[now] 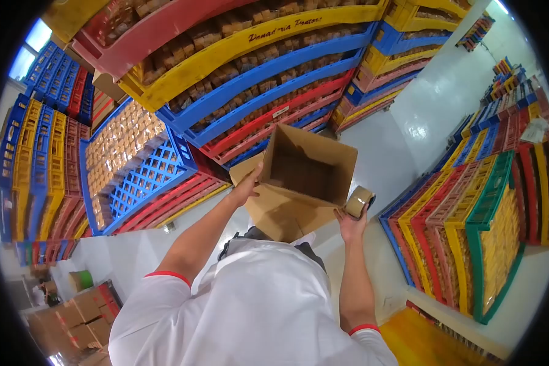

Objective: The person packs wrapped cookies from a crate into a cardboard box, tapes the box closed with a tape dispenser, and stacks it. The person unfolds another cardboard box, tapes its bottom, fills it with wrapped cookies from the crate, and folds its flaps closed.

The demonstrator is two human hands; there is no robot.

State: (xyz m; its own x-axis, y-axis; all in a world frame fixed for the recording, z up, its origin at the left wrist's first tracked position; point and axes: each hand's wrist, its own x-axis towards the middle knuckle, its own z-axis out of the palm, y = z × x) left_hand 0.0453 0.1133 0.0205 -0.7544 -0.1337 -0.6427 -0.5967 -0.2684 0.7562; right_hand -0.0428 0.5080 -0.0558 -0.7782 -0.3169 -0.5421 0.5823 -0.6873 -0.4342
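An open cardboard box (311, 160) is held in front of my body, its bare inside facing up toward me. A wide flap hangs from its near side, and another flap shows at the left. My left hand (246, 186) grips the box at its left edge, partly over the flap. At the box's right corner, my right hand (352, 227) is closed around a roll of brown packing tape (358, 200). Its fingertips are close to the cardboard, but I cannot tell whether they press on it.
Tall stacks of coloured crates (268, 67) with packaged goods stand ahead. A blue crate (155, 174) of wrapped items tops a stack at left. More crates (463, 232) rise at right. Cardboard cartons (82, 320) are piled behind at lower left. Pale floor (409, 131) shows between stacks.
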